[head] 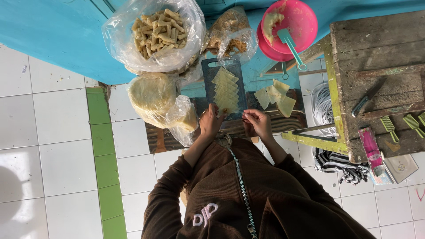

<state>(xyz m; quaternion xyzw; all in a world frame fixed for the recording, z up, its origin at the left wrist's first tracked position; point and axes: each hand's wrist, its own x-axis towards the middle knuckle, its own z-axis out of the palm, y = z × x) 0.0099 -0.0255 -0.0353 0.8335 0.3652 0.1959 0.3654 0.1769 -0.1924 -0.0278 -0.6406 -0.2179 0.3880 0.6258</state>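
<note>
We look straight down over a person in a brown zip-up top who sits on a white tiled floor. Both bare hands are raised in front of the chest, at the near end of a dark cutting board point(208, 71). On the board a row of pale yellow pastry sheets point(226, 90) lies overlapping, running from far to near. The left hand point(210, 120) rests its fingers on the nearest sheet of that row, where a small dab of brown filling point(224, 110) sits; we cannot tell whether it pinches the sheet or only presses on it. The right hand point(259, 123) is just beside it, fingers curled together near the board's edge; we cannot tell whether it grips anything. To the right of the board lie a few loose sheets point(276, 96). To the left a clear bag holds a round stack of dough point(152, 97). Farther away another clear bag holds finished rolls point(159, 33), and a pink bowl point(301, 17) holds paste and a teal spoon point(290, 44). A worn wooden table point(376, 57) stands at the right.
</note>
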